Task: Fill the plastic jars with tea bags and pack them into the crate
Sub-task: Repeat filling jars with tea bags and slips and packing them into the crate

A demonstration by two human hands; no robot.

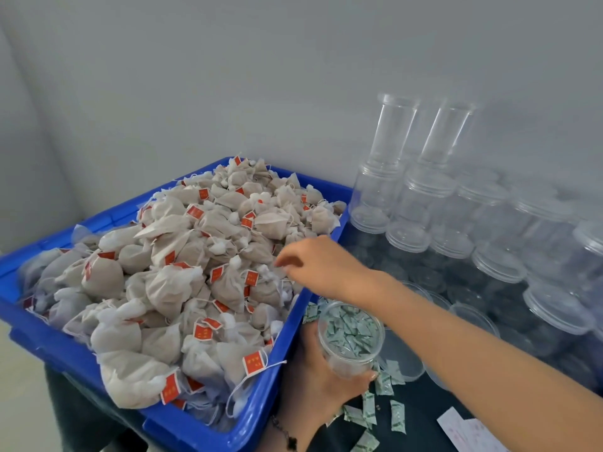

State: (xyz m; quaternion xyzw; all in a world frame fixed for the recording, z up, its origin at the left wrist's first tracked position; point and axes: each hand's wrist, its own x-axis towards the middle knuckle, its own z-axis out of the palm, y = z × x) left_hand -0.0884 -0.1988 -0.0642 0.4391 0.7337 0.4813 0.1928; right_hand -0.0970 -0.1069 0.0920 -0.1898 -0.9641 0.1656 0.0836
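Right hand (318, 264) stretched forward and left, arm bare, fingers curled downward, perhaps pinching something small; blurred. Left hand (321, 375) low, fingers wrapped round jar (350, 337), bracelet on wrist.

The print on the red tags (203, 332) is too small to read. The blue crate (195, 425) hides the left hand's (318, 380) palm, and the picture's bottom edge cuts its wrist. The right edge cuts the right forearm (489, 360) and the outer clear jars (590, 243). The white paper's (470, 432) print is blurred.
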